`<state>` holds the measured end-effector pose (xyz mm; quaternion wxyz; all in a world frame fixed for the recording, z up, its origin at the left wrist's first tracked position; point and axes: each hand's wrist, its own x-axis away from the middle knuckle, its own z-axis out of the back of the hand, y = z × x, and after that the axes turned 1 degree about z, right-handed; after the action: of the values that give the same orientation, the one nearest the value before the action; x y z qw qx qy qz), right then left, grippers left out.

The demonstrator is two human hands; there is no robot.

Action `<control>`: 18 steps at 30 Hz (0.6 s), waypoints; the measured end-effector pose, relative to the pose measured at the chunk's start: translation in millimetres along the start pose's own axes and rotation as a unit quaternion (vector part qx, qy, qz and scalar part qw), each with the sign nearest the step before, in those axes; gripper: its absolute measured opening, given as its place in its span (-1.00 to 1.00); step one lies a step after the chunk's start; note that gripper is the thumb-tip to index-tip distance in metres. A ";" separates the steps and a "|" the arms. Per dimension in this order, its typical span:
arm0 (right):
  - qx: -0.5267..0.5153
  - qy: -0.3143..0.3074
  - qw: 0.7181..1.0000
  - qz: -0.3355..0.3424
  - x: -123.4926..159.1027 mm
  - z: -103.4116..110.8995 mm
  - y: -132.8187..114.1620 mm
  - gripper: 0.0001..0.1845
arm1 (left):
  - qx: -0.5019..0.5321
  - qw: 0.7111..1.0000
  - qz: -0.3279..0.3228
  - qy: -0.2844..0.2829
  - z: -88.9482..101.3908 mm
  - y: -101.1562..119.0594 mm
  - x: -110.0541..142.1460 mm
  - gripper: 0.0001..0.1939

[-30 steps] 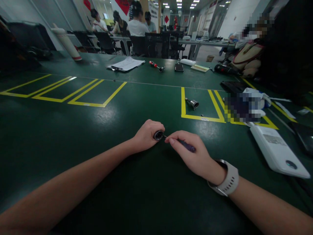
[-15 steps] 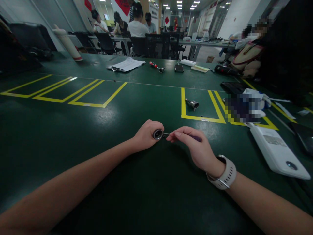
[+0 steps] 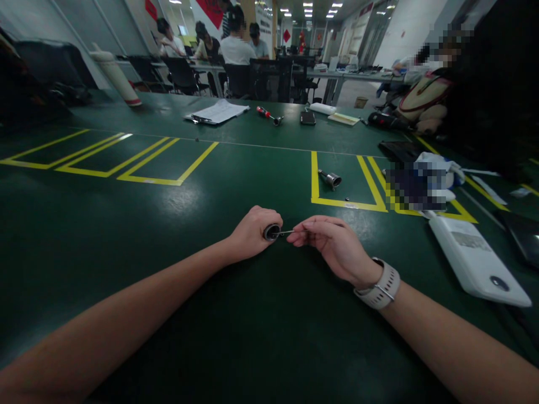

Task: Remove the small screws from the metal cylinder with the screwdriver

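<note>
My left hand (image 3: 256, 233) is closed around a round metal cup-shaped part (image 3: 272, 232), its open end turned toward my right hand. My right hand (image 3: 330, 241), a pale watch strap on its wrist, pinches a thin-shafted screwdriver (image 3: 287, 232). The shaft's tip reaches into the mouth of the metal part, and my fingers hide the handle. A tiny dark piece sits by the shaft, too small to name. Farther off, inside a yellow tape outline (image 3: 314, 179), lies a similar metal cup-shaped part with a stem (image 3: 331, 179). Close to it is a small dark bit (image 3: 347, 199).
Along the back of the green table (image 3: 236, 336) lie papers (image 3: 221, 111), a red-handled tool (image 3: 264, 113) and a black device (image 3: 307, 118). To the right are a white power bank (image 3: 478, 261) and a cloth (image 3: 442, 168). Several people sit at tables beyond.
The screwdriver's shaft has gone from beside the metal part's rim to inside its mouth. My right hand has turned, so the purple handle no longer shows. My left hand has stayed put.
</note>
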<state>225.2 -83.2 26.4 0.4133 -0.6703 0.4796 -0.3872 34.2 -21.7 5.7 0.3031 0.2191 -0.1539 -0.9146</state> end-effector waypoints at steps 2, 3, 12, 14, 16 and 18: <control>-0.008 0.000 1.000 -0.006 -0.5 1.1 0.4 -0.82 | 0.003 1.000 0.001 0.002 -0.1 -0.7 0.1 -0.95; -0.010 -0.001 1.000 -0.008 -0.5 1.8 0.4 -0.82 | 0.005 1.000 0.004 0.003 -0.1 -0.9 0.1 -0.95; 0.012 -0.010 1.000 0.014 0.8 5.9 -0.9 -0.80 | 0.014 0.999 0.039 0.009 0.9 -1.0 -0.3 -0.94; 0.024 -0.010 0.999 0.036 2.0 4.6 -0.1 -0.80 | 0.016 0.999 0.037 0.011 0.7 -1.3 0.0 -0.94; 0.050 -0.007 0.997 0.066 3.9 1.7 0.4 -0.81 | 0.016 0.999 0.033 0.013 0.3 -1.5 0.2 -0.94; 0.099 -0.009 0.990 0.099 6.4 -2.5 0.2 -0.82 | 0.017 0.999 0.031 0.017 -0.2 -1.7 0.1 -0.94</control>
<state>224.3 -89.8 28.0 0.5182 -0.5784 0.4993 -0.3842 33.4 -20.5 4.9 0.3303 0.2349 -0.1707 -0.8981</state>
